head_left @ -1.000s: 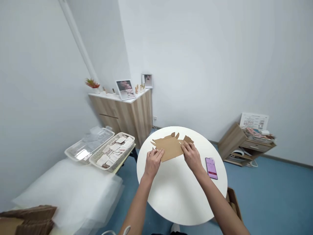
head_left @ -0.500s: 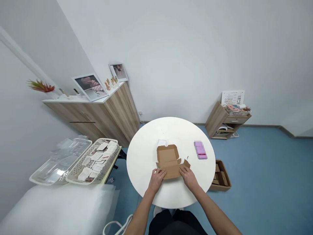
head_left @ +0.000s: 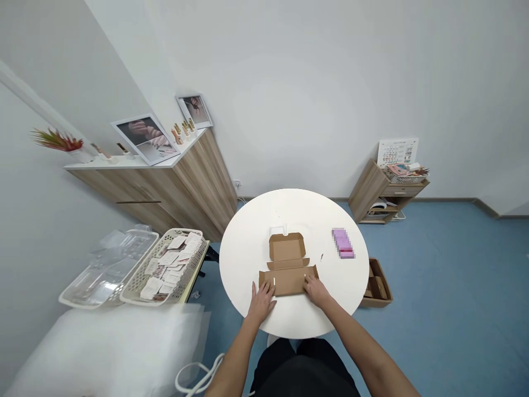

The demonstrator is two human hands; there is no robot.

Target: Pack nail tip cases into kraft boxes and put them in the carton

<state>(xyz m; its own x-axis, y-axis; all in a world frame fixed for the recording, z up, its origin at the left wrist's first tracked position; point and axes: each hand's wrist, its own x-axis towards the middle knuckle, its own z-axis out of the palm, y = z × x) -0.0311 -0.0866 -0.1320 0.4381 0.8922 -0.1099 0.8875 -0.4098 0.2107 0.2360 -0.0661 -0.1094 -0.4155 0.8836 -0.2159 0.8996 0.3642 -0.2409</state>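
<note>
Head view looks down on a round white table [head_left: 248, 242], where an unfolded brown cardboard box [head_left: 288, 266] lies near the person's side, its long near panel spread broadside and the notched lid panel reaching away toward the wall. Left hand [head_left: 261, 302] is open with the fingers spread, the fingertips resting on the panel's left end beside a pale slot, the thumb apart from the other fingers and nothing visibly gripped. Right hand [head_left: 316, 290] has its fingers bent down onto the panel's right end, by a second slot; whether they pinch the cardboard cannot be told. Just beyond the lid sits a small clear or whitish item [head_left: 278, 229], its nature unclear. A phone [head_left: 343, 243], blurred into purple blocks, lies to the right on the same table. On the blue floor at the table's right stands an open carton [head_left: 376, 302] holding brown cardboard pieces. At left, a perforated basket [head_left: 184, 278] holds pale packets, next to a tray [head_left: 68, 300] of clear plastic.
</note>
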